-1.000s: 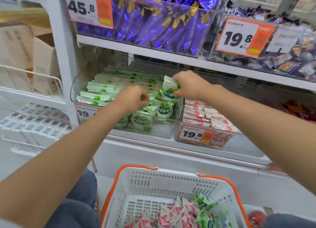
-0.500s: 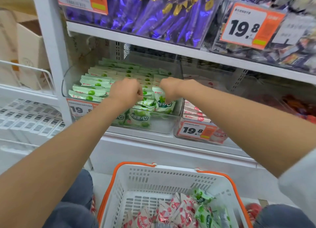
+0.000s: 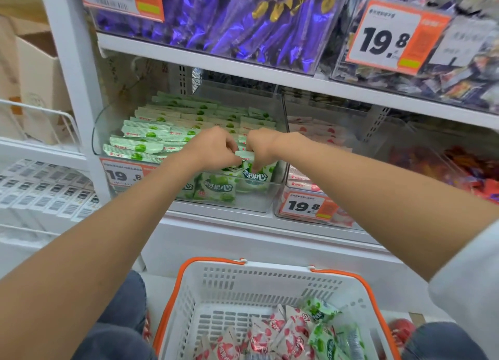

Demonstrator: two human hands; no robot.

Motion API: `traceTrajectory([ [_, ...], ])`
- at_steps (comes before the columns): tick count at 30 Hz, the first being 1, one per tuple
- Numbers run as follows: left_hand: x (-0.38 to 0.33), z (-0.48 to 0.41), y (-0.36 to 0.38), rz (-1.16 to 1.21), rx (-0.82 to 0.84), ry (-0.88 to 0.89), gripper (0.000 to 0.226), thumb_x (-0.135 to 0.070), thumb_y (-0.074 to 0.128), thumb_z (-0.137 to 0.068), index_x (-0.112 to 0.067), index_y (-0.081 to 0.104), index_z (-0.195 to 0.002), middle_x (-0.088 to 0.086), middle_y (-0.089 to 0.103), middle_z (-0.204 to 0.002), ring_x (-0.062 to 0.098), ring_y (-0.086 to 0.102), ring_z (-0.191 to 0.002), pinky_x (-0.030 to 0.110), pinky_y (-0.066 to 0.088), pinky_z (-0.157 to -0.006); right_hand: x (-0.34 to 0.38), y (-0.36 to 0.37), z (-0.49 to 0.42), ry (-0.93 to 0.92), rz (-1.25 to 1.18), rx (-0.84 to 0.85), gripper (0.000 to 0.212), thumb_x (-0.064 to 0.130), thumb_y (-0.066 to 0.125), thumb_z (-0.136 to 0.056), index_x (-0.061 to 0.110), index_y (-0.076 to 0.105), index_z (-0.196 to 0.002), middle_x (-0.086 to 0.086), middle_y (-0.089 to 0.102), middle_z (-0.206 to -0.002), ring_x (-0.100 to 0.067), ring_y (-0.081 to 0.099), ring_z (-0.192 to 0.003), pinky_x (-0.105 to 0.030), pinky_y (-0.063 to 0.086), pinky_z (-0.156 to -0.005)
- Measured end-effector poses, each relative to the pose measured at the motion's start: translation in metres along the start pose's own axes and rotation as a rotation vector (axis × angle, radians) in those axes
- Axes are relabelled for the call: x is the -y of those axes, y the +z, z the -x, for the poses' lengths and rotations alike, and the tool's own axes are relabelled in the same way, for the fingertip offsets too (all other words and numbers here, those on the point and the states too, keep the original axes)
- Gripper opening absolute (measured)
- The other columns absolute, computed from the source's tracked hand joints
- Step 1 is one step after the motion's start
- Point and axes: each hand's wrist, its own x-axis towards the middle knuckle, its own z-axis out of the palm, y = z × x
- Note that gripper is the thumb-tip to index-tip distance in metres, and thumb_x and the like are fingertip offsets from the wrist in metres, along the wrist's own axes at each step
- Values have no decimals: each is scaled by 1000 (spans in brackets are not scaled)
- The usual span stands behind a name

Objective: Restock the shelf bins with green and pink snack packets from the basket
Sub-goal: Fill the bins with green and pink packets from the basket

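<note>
White metal shelf unit [image 3: 243, 70] fills the frame from 9 through 3 o'clock. White slotted plastic basket with orange rim [image 3: 270, 286] sits at 6 o'clock, below the shelf. Clear plastic bin [image 3: 251, 200] sits on the middle shelf near centre, with rows of flat green snack packets [image 3: 145, 138] toward its 10 o'clock side. A second clear bin [image 3: 302, 216] touches it at 3 o'clock and holds pink snack packets [image 3: 310, 182]. In the basket, loose pink packets [image 3: 270, 338] lie at centre and loose green packets [image 3: 321, 340] at their 3 o'clock. Both hands are in the first bin's front corner, at 4 o'clock. Right hand [image 3: 260, 146] pinches the top of an upright green packet [image 3: 253, 174]. Left hand [image 3: 213, 150] is curled with fingertips at the same packet's top edge; can't tell if it grips.
</note>
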Motion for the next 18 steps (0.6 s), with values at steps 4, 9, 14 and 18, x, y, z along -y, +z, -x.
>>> traceTrajectory([
  [4, 4, -6, 8, 27, -45, 1, 18, -30, 80, -77, -17, 68, -79, 3, 70, -80, 22, 66, -76, 38, 56, -73, 0, -2, -1, -11, 19, 48, 42, 35, 79, -79, 17, 44, -66, 2, 48, -67, -19, 48, -66, -28, 36, -53],
  [9, 6, -13, 12, 103, -62, -8, 17, -22, 77, -83, -17, 62, -76, 1, 64, -73, 20, 60, -69, 28, 46, -63, -9, -20, 4, -8, 53, 62, 49, 31, 79, -79, 15, 38, -58, 2, 38, -60, -16, 35, -53, -29, 33, -53],
  [14, 5, -18, 16, 165, -53, 5, 14, -18, 69, -89, -18, 62, -77, -1, 63, -77, 18, 57, -69, 29, 46, -66, -12, -10, -2, -13, 94, 53, 41, 25, 78, -80, 15, 43, -60, 1, 43, -60, -16, 39, -54, -27, 34, -50],
  [18, 2, -21, 19, 85, -27, 52, 13, -18, 61, -94, -20, 60, -81, -2, 63, -82, 19, 57, -75, 35, 49, -70, -9, -2, -6, -11, 115, 43, 39, 22, 78, -78, 15, 43, -62, 0, 45, -63, -15, 41, -54, -26, 35, -49],
])
